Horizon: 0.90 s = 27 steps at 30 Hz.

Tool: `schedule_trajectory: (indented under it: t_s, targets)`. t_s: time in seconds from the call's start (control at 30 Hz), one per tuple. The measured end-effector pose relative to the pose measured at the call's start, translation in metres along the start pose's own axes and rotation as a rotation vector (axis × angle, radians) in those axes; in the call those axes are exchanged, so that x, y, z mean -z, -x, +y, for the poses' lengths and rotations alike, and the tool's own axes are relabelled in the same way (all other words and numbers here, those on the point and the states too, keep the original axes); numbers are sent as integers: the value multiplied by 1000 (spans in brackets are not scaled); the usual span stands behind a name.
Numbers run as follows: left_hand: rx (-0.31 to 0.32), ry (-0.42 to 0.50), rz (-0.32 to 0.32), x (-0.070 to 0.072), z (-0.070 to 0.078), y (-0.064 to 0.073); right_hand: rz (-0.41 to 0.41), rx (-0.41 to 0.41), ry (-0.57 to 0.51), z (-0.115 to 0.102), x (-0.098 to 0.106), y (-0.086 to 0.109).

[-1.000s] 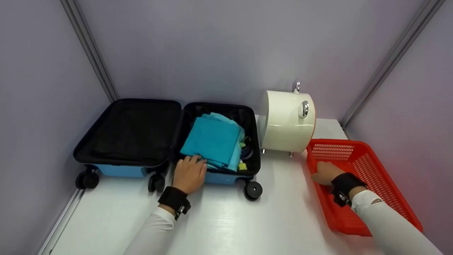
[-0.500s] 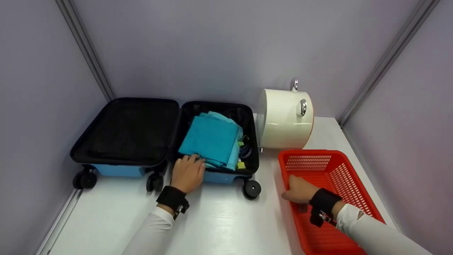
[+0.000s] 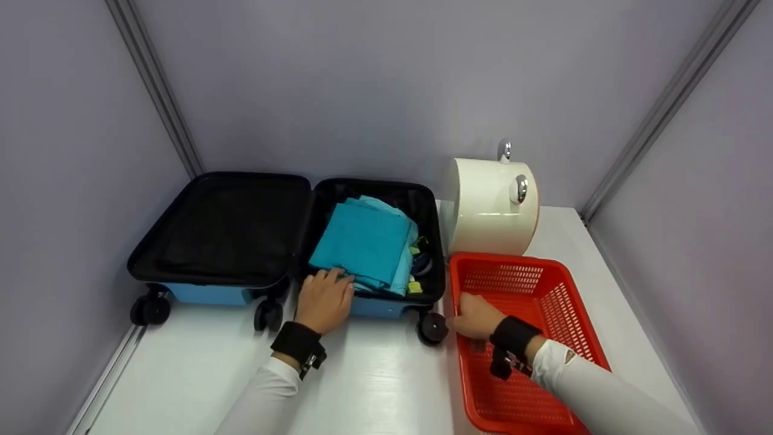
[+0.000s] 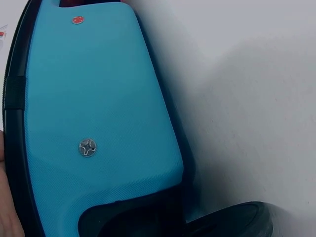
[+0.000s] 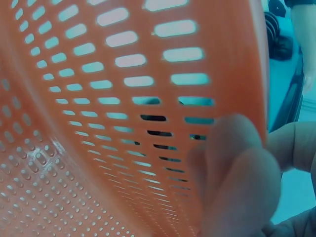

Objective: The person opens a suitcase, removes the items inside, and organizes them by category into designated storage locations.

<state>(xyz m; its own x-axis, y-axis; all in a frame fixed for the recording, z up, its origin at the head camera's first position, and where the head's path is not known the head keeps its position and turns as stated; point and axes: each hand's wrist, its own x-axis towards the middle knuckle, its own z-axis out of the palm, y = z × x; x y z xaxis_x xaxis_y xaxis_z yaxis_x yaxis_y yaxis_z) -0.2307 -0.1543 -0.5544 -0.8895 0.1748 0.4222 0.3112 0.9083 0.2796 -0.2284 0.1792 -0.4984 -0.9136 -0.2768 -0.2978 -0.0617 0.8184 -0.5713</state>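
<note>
My left hand [image 3: 325,301] rests on the front rim of an open suitcase [image 3: 377,308], fingers lying over the edge beside the folded teal cloths [image 3: 365,238] packed in it. The left wrist view shows the suitcase's blue outer side [image 4: 103,89], with the edge of the hand at far left. My right hand [image 3: 477,317] grips the left rim of a red plastic basket [image 3: 464,374]. In the right wrist view its fingers [image 5: 242,182] bend over the slotted basket wall [image 5: 237,64], thumb on the outside. The basket stands right of the suitcase; no contents show in it.
The suitcase's black-lined other half [image 3: 223,229] lies open at left. Its wheels [image 3: 433,328] stick out in front, one close to the basket. A cream drum-shaped container [image 3: 492,208] with chrome fittings stands behind the basket. Walls enclose the white table [image 3: 374,386] on three sides.
My right hand has drawn the red basket leftward and toward me, from the table's right side to beside the suitcase. My left hand has stayed on the suitcase rim.
</note>
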Motion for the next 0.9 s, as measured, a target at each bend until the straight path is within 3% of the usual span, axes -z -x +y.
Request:
schedule_trajectory:
  t_s: [0.27,0.5,0.8,0.9]
  targets:
    - [3,18,-28,1,6,-1,0,5,-27,6,12,-18]
    - [-27,2,-28,1,11,13,-73,72,-94,15,27,-26]
    - [-56,-18,53,-1,9,14,-36,25,-128,15,30,-42]
    - [-45,5,42,-1,10,13,-30,0,-131,17,28,-44]
